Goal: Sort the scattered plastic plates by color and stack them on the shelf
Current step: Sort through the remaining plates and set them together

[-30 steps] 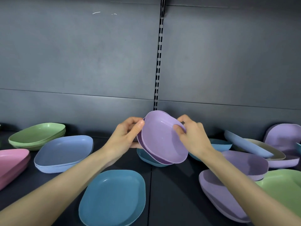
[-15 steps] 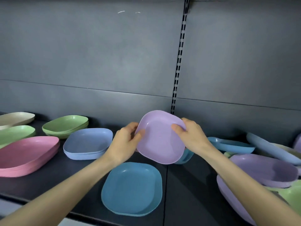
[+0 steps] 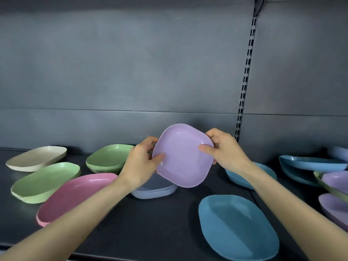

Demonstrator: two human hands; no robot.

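Head view: both hands pinch a lilac plate [image 3: 182,157] at centre frame, its face tilted toward the camera, above the shelf [image 3: 150,227]. The left hand [image 3: 140,163] grips its left rim and the right hand [image 3: 225,150] its right rim, thumbs on the face. A pale blue stack [image 3: 156,191] sits just below, with a pink stack [image 3: 75,193] at lower left.

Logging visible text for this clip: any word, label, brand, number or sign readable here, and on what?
None readable. The purple plate, held by the left hand and right hand, is blank; so are the front blue plate, the pink plates, the shelf, the back wall and its slotted rail.
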